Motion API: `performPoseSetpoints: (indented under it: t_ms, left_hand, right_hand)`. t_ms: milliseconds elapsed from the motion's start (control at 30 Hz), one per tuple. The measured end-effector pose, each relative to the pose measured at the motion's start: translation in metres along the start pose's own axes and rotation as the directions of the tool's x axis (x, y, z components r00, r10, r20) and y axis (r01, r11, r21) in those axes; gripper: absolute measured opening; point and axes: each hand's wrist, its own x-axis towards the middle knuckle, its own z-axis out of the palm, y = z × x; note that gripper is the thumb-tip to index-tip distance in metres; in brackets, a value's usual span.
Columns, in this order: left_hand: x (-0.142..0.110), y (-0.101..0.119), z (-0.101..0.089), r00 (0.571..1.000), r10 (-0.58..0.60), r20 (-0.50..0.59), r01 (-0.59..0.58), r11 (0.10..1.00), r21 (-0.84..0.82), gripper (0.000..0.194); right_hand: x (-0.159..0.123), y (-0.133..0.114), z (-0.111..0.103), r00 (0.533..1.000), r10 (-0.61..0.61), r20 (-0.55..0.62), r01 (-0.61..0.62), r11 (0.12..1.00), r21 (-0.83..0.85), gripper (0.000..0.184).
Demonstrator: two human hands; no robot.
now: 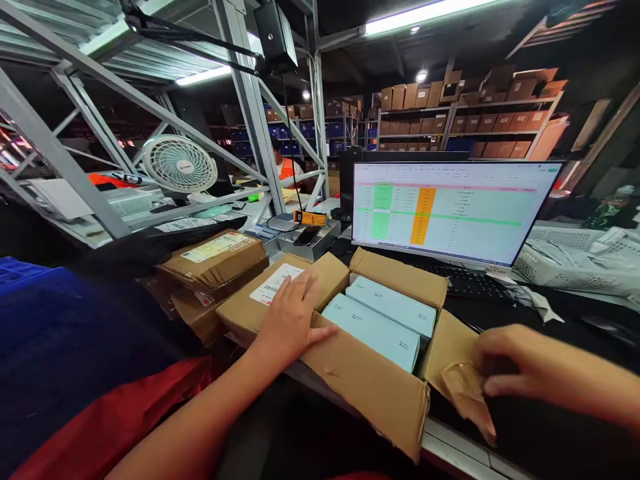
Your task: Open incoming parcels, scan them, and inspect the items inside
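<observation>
An open cardboard box [370,387] sits in front of me, its flaps folded outward. Inside lie two pale blue boxes [373,330] [393,303], side by side, with small dark print on top. My left hand [293,317] rests with fingers apart on the left flap, beside a white label [277,283], its thumb along the near flap's edge. My right hand [505,360] is slightly blurred, fingers curled at the outer edge of the right flap [450,340]. A loose strip of brown tape [465,390] hangs by the right thumb.
Behind the box stand a monitor [450,213] and a keyboard [475,280]. Taped cartons [215,260] are stacked to the left, near a blue crate [30,280]. A white basket [565,263] is at the right, a mouse [610,327] before it. A metal post [250,107] rises behind.
</observation>
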Motion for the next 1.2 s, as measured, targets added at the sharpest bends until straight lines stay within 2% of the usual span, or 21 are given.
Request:
performPoseSetpoints:
  t_ms: [67,100,133,167,200,267,300,367,467,600,833,967,1033,1100,1133,1200]
  left_hand:
    - [0.016,0.01,-0.022,0.993,0.118,-0.003,-0.118,0.993,-0.014,0.062]
    - [0.026,0.015,-0.031,0.979,0.198,0.05,-0.196,0.98,-0.042,0.045]
    - [0.037,0.021,-0.038,0.949,0.287,0.131,-0.277,0.957,-0.087,0.031]
    - [0.048,0.025,-0.042,0.899,0.377,0.22,-0.351,0.924,-0.149,0.023]
    - [0.059,0.029,-0.043,0.833,0.463,0.302,-0.41,0.884,-0.224,0.019]
    - [0.075,0.034,-0.038,0.703,0.592,0.395,-0.463,0.802,-0.377,0.025]
    - [0.08,0.035,-0.033,0.658,0.633,0.408,-0.467,0.768,-0.439,0.031]
    - [0.083,0.034,-0.024,0.62,0.673,0.404,-0.452,0.726,-0.518,0.036]
    - [0.075,0.03,-0.017,0.625,0.676,0.391,-0.426,0.715,-0.555,0.036]
    - [0.062,0.031,-0.022,0.642,0.655,0.399,-0.395,0.728,-0.561,0.034]
    - [0.056,0.041,-0.031,0.675,0.58,0.456,-0.341,0.794,-0.503,0.039]
    - [0.046,0.039,-0.028,0.71,0.553,0.436,-0.334,0.81,-0.482,0.041]
    - [0.044,0.037,-0.026,0.72,0.543,0.433,-0.333,0.817,-0.471,0.041]
    - [0.048,0.036,-0.027,0.714,0.545,0.439,-0.339,0.818,-0.464,0.042]
    - [0.051,0.035,-0.028,0.704,0.552,0.447,-0.345,0.816,-0.464,0.042]
    - [0.062,0.034,-0.031,0.66,0.565,0.495,-0.346,0.814,-0.467,0.046]
  right_hand:
    - [0.003,-0.015,-0.028,0.986,-0.026,-0.165,0.037,0.997,0.067,0.025]
    - [0.011,-0.024,-0.036,0.965,-0.054,-0.257,0.069,0.996,0.051,0.028]
    - [0.022,-0.033,-0.04,0.952,-0.081,-0.296,0.086,0.996,0.004,0.028]
    - [0.034,-0.042,-0.04,0.958,-0.093,-0.271,0.078,0.995,-0.066,0.029]
    - [0.047,-0.05,-0.038,0.977,-0.081,-0.196,0.051,0.987,-0.154,0.035]
    - [0.069,-0.065,-0.029,0.999,0.012,-0.038,-0.024,0.943,-0.332,0.049]
    - [0.076,-0.07,-0.025,0.998,0.065,0.004,-0.058,0.916,-0.396,0.054]
    - [0.085,-0.08,-0.018,0.992,0.128,0.009,-0.109,0.879,-0.464,0.058]
    - [0.086,-0.088,-0.015,0.988,0.154,-0.005,-0.137,0.865,-0.483,0.064]
    - [0.086,-0.09,-0.015,0.987,0.16,-0.01,-0.145,0.862,-0.486,0.074]
    - [0.103,-0.079,-0.019,0.966,0.257,-0.031,-0.251,0.898,-0.362,0.063]
    - [0.102,-0.072,-0.037,0.954,0.29,-0.078,-0.301,0.931,-0.208,0.062]
    - [0.09,-0.068,-0.054,0.953,0.264,-0.149,-0.278,0.957,-0.086,0.062]
    - [0.07,-0.062,-0.072,0.937,0.22,-0.271,-0.204,0.975,0.088,0.059]
    - [0.057,-0.058,-0.079,0.917,0.21,-0.339,-0.154,0.971,0.183,0.058]
    - [0.025,-0.045,-0.089,0.844,0.244,-0.477,-0.059,0.927,0.371,0.059]
